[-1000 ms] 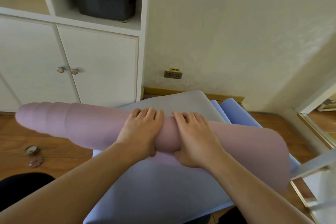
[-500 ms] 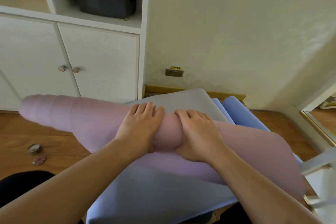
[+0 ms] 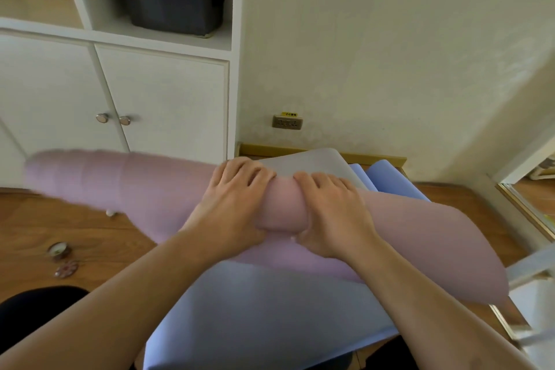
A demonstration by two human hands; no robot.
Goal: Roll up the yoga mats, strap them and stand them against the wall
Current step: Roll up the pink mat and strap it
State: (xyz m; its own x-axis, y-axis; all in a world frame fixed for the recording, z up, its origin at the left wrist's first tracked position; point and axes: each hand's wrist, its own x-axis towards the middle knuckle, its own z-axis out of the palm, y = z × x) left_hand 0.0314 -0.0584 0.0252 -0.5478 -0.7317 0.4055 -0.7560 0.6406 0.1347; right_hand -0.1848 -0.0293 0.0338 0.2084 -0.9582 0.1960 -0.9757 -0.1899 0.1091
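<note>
While clamped side by side on the middle of the pink mat roll (image 3: pixel 150 189): left hand (image 3: pixel 231 204) and right hand (image 3: pixel 330 213), fingers curled over the far side of the roll, thumbs tucked under the near side, roll squeezed narrow between them. Both grips equally near; neither hand ahead of the other.

Long axis of roll crosswise to the forearms, left end higher and farther, right end lower and nearer, so slightly skewed. Left end telescoped in steps, not flush. Loose tail of pink mat just under the hands, toward the body.

Below the roll: blue mat (image 3: pixel 255 318), flat, running from the body forward. Beyond the fingertips: grey mat (image 3: pixel 312 159), its far edge near the wall's skirting.

Likely step: tightening the roll. No strap seen. Probably needs the left end squared before strapping.
</note>
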